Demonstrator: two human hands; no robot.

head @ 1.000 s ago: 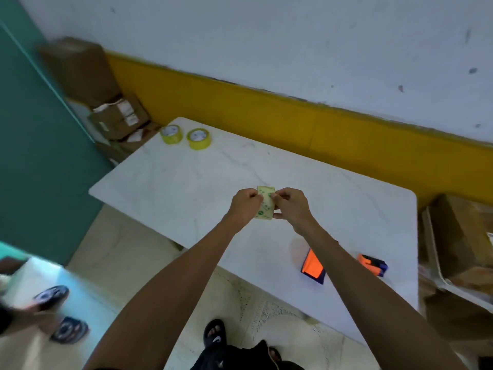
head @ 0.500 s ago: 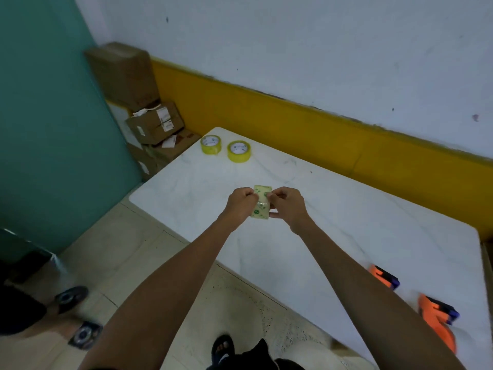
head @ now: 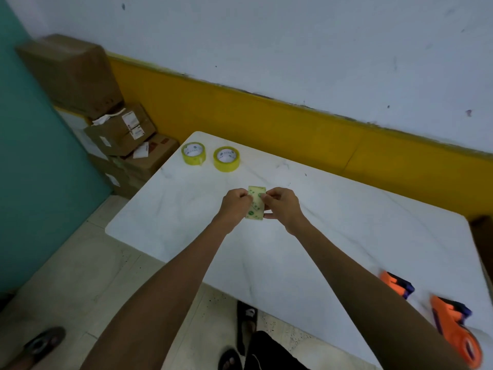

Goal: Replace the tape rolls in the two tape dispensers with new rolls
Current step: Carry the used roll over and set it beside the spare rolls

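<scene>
White marble table [head: 346, 236] spreads under both hands. Two orange tape dispensers [head: 453, 324] lie well right of the fingers, near the table's edge. Two yellow tape rolls [head: 226, 158] sit beyond the fingers, up left. Left hand [head: 236, 205] and right hand [head: 282, 206] pinch a pale tape roll [head: 256, 202] between curled fingertips

3 tape rolls [head: 193, 153]; 2 orange dispensers [head: 396, 284]; 4 cardboard boxes [head: 72, 73].
</scene>
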